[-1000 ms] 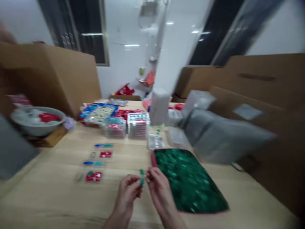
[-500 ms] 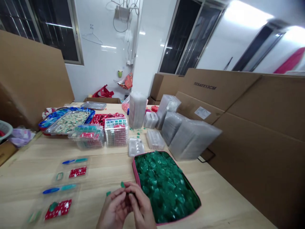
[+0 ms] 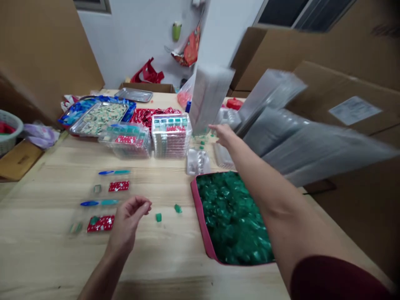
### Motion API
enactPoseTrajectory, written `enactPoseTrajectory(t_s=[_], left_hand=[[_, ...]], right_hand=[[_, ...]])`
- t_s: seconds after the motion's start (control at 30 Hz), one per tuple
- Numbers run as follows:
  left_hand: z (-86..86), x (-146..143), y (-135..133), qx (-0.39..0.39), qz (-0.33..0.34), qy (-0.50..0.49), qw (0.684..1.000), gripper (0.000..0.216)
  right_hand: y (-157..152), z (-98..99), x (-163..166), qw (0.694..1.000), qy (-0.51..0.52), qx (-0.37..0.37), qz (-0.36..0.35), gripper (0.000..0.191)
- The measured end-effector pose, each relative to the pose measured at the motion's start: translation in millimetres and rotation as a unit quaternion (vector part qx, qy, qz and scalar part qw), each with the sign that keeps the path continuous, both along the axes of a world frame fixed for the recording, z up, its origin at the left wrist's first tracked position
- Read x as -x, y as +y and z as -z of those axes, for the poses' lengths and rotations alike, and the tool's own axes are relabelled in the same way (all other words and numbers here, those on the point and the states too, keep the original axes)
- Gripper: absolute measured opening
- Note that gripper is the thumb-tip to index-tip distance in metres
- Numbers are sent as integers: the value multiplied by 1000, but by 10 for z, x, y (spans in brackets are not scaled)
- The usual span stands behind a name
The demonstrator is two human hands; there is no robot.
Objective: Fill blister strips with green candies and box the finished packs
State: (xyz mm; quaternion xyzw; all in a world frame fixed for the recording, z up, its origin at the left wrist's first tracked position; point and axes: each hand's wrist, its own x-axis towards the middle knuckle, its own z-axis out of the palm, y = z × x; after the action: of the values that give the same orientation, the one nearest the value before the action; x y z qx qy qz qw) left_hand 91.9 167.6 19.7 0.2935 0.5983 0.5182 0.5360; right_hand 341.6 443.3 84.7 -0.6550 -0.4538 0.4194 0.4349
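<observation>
My left hand is above the table, just right of the nearer clear tray, its fingers curled against the thumb. Whatever is inside the curl, if anything, is hidden. My right hand reaches far forward, index finger stretched out, beside a tall stack of clear plastic trays; nothing shows in it. Two loose green pieces, one squarish and one longer, lie right of my left hand. Below my right forearm is a pink-rimmed bin full of shiny green wrapped pieces.
Two clear trays at left hold blue-teal brushes and red dotted packets. Behind are stacked filled packs, a white moulded tray and a metal tray of small pieces. Bagged trays and cardboard border the right.
My hands were together in front of the bin; now they are apart. The right has gone forward to the tray stack, the left has moved left. The view has tilted down.
</observation>
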Motion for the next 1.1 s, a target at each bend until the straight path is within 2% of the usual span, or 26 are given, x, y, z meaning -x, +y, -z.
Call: enactPoseTrajectory(t_s=[0.07, 0.13, 0.2, 0.3, 0.4, 0.47, 0.53, 0.63, 0.67, 0.73, 0.87, 0.97, 1.1], left_hand=[[113, 70, -75, 5, 55, 111, 992, 16], [201, 78, -152, -1, 130, 226, 965, 12], [267, 20, -223, -16, 200, 332, 922, 12], [345, -170, -317, -35, 268, 456, 848, 16], [423, -396, -391, -34, 298, 540, 786, 19], [467, -506, -419, -25, 308, 574, 758, 23], [489, -564, -433, -18, 318, 596, 738, 29], [474, -571, -455, -7, 331, 616, 715, 32], [459, -561, -471, -3, 333, 621, 709, 32], [423, -530, -525, 7, 332, 631, 702, 30], [360, -460, -682, 4, 319, 624, 714, 24], [344, -425, -796, -26, 313, 590, 744, 23], [352, -429, -904, -61, 314, 513, 796, 22]], right_hand=[[48, 103, -1, 999, -28, 24, 26, 20], [-127, 153, 54, 999, -33, 15, -3, 16], [-478, 142, 137, 994, -33, -20, -101, 12], [-1122, 15, 220, 954, -61, -59, -286, 15], [-1610, -155, 223, 895, -153, -85, -411, 13], [-1777, -199, 211, 843, -254, -89, -467, 11], [-1847, -134, 215, 766, -381, -82, -511, 14], [-1893, 144, 280, 633, -543, -81, -546, 15], [-1913, 262, 319, 605, -572, -85, -548, 15], [-1963, 492, 414, 584, -591, -90, -549, 18], [-2014, 790, 581, 605, -585, -77, -535, 23], [-2010, 783, 597, 602, -592, -68, -531, 23], [-2277, 522, 465, 585, -582, -122, -552, 19]])
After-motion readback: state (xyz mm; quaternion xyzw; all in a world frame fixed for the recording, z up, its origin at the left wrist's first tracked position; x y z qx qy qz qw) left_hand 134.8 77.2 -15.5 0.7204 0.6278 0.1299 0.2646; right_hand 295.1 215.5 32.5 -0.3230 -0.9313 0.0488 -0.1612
